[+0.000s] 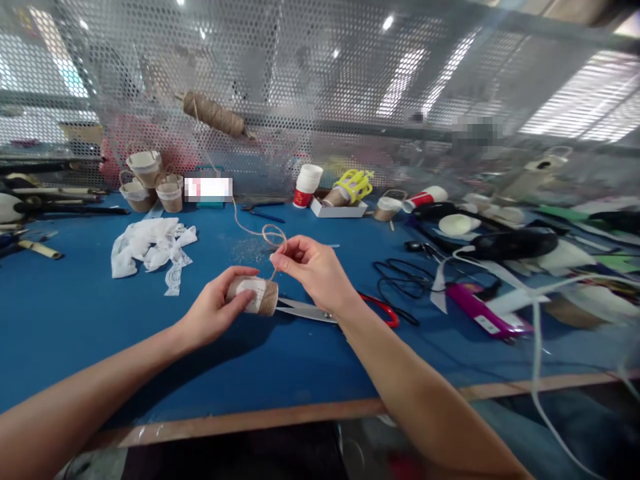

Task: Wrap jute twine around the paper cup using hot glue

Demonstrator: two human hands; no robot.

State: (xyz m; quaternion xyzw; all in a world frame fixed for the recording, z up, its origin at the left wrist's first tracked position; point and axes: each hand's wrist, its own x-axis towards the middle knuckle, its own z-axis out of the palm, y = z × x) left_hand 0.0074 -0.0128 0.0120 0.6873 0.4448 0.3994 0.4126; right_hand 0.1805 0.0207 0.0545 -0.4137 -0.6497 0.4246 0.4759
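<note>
My left hand (216, 308) is wrapped round a small paper cup (254, 295) lying on its side, partly bound in brown jute twine. My right hand (314, 268) pinches the twine (273, 235) just above the cup. From there the twine loops up and runs back to a twine spool (214, 113) hanging on the mesh screen. Both hands hover over the blue table (75, 313), near its middle.
Red-handled scissors (320, 311) lie under my right wrist. White lace (150, 247) lies at the left, finished twine-wrapped cups (147, 180) behind it. Paper cups (306, 185), black scissors (395, 280), a glue gun (500, 243) and a purple tool (483, 310) crowd the right. The wooden table edge (250, 420) runs in front.
</note>
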